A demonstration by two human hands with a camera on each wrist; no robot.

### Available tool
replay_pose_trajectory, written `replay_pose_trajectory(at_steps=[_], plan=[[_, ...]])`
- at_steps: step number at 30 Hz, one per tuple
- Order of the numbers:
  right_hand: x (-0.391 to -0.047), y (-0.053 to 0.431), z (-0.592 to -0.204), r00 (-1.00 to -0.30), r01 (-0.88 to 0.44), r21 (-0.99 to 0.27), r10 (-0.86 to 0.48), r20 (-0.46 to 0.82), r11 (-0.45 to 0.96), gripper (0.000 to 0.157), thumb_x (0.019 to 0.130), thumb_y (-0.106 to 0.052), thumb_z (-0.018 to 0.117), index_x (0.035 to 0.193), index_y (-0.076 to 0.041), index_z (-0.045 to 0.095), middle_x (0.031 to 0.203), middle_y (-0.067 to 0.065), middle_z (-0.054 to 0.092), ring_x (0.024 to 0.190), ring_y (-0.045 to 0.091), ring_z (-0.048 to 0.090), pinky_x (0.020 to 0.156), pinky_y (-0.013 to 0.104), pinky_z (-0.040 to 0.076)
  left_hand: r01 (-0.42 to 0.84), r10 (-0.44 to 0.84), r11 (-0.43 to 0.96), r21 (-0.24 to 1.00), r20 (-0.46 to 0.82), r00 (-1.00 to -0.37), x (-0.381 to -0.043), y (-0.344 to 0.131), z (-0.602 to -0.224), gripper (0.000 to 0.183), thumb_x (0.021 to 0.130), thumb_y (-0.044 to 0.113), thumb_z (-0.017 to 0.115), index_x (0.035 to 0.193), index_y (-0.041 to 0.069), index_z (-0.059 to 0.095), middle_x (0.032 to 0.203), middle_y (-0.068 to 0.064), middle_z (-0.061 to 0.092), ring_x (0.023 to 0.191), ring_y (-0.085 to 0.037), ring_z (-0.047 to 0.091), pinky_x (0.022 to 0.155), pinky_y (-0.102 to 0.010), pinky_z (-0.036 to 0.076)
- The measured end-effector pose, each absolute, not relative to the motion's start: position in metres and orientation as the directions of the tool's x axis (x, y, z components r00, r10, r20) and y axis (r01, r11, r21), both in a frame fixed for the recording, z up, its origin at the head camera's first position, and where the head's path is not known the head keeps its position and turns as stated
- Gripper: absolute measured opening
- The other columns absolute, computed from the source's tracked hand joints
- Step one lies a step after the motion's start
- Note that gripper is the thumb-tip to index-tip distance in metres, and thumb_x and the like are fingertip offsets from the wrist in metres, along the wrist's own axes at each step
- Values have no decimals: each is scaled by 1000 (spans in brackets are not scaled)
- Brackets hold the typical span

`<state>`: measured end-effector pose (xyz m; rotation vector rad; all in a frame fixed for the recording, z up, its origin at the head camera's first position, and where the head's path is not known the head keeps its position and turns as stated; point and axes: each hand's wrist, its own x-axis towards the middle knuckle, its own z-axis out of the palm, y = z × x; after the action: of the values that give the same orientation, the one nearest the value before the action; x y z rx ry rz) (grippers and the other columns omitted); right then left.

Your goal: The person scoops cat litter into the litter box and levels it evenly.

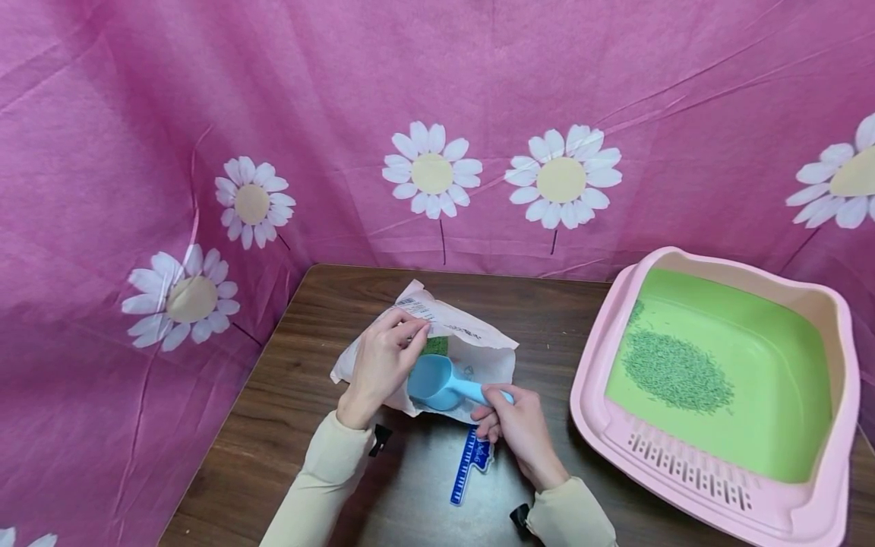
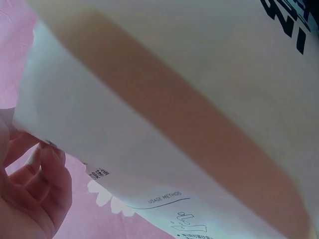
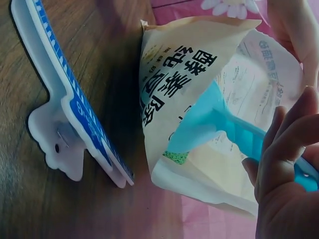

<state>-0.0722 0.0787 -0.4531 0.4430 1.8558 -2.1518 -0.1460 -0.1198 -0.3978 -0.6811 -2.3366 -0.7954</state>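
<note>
A white printed paper bag [image 1: 488,357] lies on the table with its mouth spread, showing green pellets [image 1: 435,346] inside. My left hand [image 1: 384,358] pinches the upper edge of the bag's mouth between thumb and fingers. In my right hand [image 1: 522,429] is the handle of a light blue scoop [image 1: 432,381]. The scoop's bowl sits in the bag's opening, and in the right wrist view the scoop [image 3: 199,122] leans against the printed side of the bag [image 3: 174,64]. Most of the left wrist view is filled by the bag [image 2: 75,114], close up.
A pink litter box [image 1: 589,372] with a green bottom stands at the right, a heap of green pellets [image 1: 677,371] in it. A blue and white bag clip [image 1: 465,467] lies in front of the bag on the wooden table [image 1: 273,425]. Behind hangs a pink flowered cloth [image 1: 328,99].
</note>
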Motion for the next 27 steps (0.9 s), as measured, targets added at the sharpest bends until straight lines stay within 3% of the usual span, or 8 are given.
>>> replay_pose_trajectory(at_steps=[27], plan=[[-75,49,-480,-910,405,-864,-43,-412,-300,41,100,-21,49,128,8,47,76,5,69,59,8,63,52,18,48,678,297,610,409,676,-675,-147,-119,-397,12,88,7,64,82,6,75,76,0,58,61,-8,48,54,-17,37]])
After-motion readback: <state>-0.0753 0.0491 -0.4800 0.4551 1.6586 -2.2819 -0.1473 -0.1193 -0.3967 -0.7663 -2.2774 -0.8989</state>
